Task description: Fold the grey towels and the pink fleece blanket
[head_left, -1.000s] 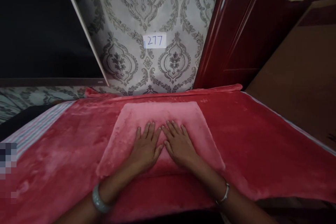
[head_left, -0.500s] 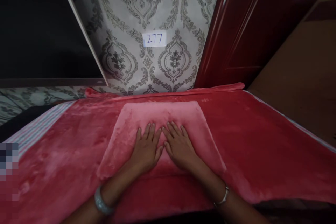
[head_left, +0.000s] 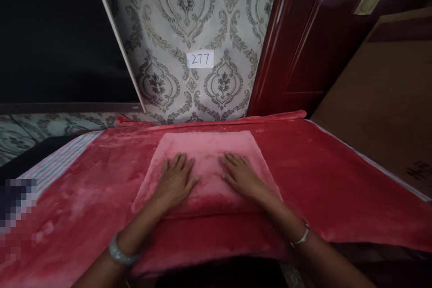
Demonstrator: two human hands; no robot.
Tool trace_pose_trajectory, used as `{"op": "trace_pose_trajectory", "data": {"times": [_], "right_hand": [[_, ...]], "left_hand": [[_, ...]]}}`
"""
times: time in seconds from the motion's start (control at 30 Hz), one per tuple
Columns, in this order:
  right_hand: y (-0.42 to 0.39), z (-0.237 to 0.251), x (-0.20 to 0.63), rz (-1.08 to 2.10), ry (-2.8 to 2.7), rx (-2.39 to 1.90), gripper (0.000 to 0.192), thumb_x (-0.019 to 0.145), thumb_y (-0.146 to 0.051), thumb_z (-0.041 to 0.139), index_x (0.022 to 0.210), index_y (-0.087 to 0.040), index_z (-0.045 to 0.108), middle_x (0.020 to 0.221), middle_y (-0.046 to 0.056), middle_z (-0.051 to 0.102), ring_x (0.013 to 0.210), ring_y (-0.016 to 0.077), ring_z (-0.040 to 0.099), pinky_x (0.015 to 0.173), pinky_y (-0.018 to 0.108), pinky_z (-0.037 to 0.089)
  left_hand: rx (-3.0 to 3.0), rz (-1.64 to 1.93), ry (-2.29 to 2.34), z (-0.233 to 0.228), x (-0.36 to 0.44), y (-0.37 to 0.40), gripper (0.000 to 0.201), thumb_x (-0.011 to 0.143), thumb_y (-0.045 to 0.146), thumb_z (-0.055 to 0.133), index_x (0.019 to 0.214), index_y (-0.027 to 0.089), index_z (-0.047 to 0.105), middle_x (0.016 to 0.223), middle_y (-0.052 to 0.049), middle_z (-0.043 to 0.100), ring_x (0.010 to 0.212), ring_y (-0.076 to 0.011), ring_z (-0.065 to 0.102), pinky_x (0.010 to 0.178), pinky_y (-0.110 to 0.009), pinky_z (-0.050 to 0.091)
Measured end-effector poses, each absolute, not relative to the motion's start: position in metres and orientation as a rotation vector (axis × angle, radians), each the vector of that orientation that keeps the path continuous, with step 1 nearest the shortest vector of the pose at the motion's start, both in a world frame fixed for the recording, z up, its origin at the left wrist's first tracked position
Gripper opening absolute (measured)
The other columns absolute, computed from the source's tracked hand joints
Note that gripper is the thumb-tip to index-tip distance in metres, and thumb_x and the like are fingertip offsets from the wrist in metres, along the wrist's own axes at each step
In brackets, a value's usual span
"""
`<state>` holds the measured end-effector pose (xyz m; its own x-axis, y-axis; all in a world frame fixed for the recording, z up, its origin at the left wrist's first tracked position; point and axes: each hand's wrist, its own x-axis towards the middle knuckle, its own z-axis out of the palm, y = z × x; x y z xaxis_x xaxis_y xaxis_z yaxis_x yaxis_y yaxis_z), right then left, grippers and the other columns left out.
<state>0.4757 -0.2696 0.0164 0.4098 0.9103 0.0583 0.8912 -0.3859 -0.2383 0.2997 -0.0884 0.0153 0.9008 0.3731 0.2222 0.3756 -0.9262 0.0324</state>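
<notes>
A pink plush cloth panel (head_left: 207,144), roughly rectangular, lies flat on a larger red plush blanket (head_left: 320,175). My left hand (head_left: 175,180) rests palm down on the panel's left half, fingers spread. On the right half lies my right hand (head_left: 241,173), also palm down with its fingers apart. A gap of pink cloth separates the two hands. Neither holds anything. Whether the panel is a separate piece or folded cloth, I cannot tell.
Behind the blanket is a patterned wall with a paper label (head_left: 200,59) reading 277. A dark screen (head_left: 64,40) stands at left, a dark red door (head_left: 303,45) at right, beside a brown board (head_left: 381,99). Striped cloth (head_left: 67,155) shows at the blanket's left edge.
Both hands have slid apart across the pink panel, the left one to the left and the right one to the right. The camera view has shifted slightly.
</notes>
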Motion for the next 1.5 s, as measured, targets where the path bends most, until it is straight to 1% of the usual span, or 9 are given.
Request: {"op": "trace_pose_trajectory", "data": {"times": [0.13, 0.23, 0.4, 0.57, 1.0, 1.13, 1.23, 1.33, 1.5], "right_hand": [[-0.281, 0.026, 0.489, 0.008, -1.569, -2.424, 0.054, 0.103, -0.034, 0.04, 0.154, -0.02, 0.041, 0.161, 0.013, 0.032, 0.15, 0.0295, 0.026, 0.121, 0.054, 0.023], [-0.268, 0.03, 0.483, -0.016, -1.738, -2.287, 0.051, 0.104, -0.031, 0.036, 0.154, -0.026, 0.04, 0.162, 0.009, 0.03, 0.151, 0.0269, 0.023, 0.121, 0.053, 0.022], [-0.239, 0.02, 0.471, 0.051, -2.017, -2.158, 0.053, 0.103, -0.027, 0.04, 0.156, -0.028, 0.036, 0.166, 0.005, 0.023, 0.153, 0.0249, 0.015, 0.122, 0.054, 0.017], [-0.236, -0.001, 0.473, -0.037, -2.028, -2.16, 0.057, 0.102, -0.027, 0.042, 0.158, -0.029, 0.031, 0.167, 0.003, 0.019, 0.154, 0.0225, 0.011, 0.123, 0.054, 0.011], [-0.245, 0.008, 0.489, -0.021, -1.955, -2.238, 0.057, 0.103, -0.042, 0.044, 0.158, -0.031, 0.03, 0.165, 0.006, 0.023, 0.153, 0.0249, 0.015, 0.122, 0.056, 0.015], [-0.254, 0.018, 0.516, 0.007, -1.787, -2.455, 0.057, 0.103, -0.047, 0.041, 0.156, -0.029, 0.035, 0.165, 0.009, 0.023, 0.153, 0.0303, 0.017, 0.12, 0.062, 0.015], [-0.259, 0.029, 0.531, 0.004, -1.551, -2.616, 0.059, 0.103, -0.051, 0.038, 0.157, -0.027, 0.035, 0.165, 0.012, 0.023, 0.152, 0.0337, 0.018, 0.119, 0.062, 0.017], [-0.262, 0.029, 0.539, -0.029, -1.353, -2.675, 0.061, 0.103, -0.054, 0.034, 0.158, -0.026, 0.033, 0.165, 0.013, 0.024, 0.152, 0.0359, 0.018, 0.118, 0.063, 0.019], [-0.269, -0.008, 0.546, -0.092, -1.216, -2.665, 0.058, 0.104, -0.053, 0.033, 0.158, -0.03, 0.032, 0.167, 0.007, 0.018, 0.152, 0.036, 0.016, 0.115, 0.062, 0.03]], "left_hand": [[-3.034, -0.423, -0.585, 0.021, 0.273, -0.096, 0.058, 0.1, 0.047, 0.038, 0.144, 0.013, 0.052, 0.152, -0.019, 0.049, 0.144, -0.036, 0.041, 0.117, -0.061, 0.031], [-3.103, -0.437, -0.199, 0.009, 0.263, -0.12, 0.057, 0.098, 0.042, 0.046, 0.151, 0.02, 0.043, 0.157, -0.013, 0.044, 0.146, -0.0307, 0.038, 0.118, -0.055, 0.035], [-3.067, -0.457, 0.002, -0.023, 0.265, -0.148, 0.075, 0.089, 0.031, 0.064, 0.156, 0.025, 0.032, 0.164, -0.01, 0.031, 0.153, -0.0328, 0.02, 0.12, -0.061, 0.028], [-3.017, -0.493, -0.021, -0.037, 0.264, -0.149, 0.073, 0.09, 0.029, 0.062, 0.156, 0.025, 0.03, 0.164, -0.01, 0.031, 0.153, -0.033, 0.022, 0.119, -0.06, 0.029], [-3.179, -0.451, -0.033, -0.023, 0.256, -0.149, 0.079, 0.085, 0.022, 0.065, 0.156, 0.028, 0.03, 0.165, -0.009, 0.027, 0.154, -0.0305, 0.017, 0.122, -0.06, 0.026], [-3.296, -0.339, 0.066, 0.006, 0.261, -0.13, 0.068, 0.093, 0.028, 0.057, 0.156, 0.032, 0.031, 0.162, -0.007, 0.035, 0.15, -0.0252, 0.031, 0.121, -0.052, 0.033], [-3.293, -0.322, -0.089, 0.037, 0.279, -0.098, 0.052, 0.1, 0.035, 0.044, 0.151, 0.028, 0.042, 0.157, -0.009, 0.044, 0.147, -0.0257, 0.037, 0.12, -0.053, 0.032], [-3.134, -0.31, -0.507, 0.052, 0.298, -0.06, 0.056, 0.099, 0.044, 0.043, 0.15, 0.02, 0.046, 0.159, -0.016, 0.039, 0.149, -0.0347, 0.03, 0.12, -0.064, 0.023], [-3.041, -0.296, -0.796, 0.016, 0.302, -0.019, 0.064, 0.097, 0.053, 0.042, 0.152, 0.02, 0.043, 0.162, -0.016, 0.033, 0.15, -0.039, 0.027, 0.114, -0.063, 0.034]]}}
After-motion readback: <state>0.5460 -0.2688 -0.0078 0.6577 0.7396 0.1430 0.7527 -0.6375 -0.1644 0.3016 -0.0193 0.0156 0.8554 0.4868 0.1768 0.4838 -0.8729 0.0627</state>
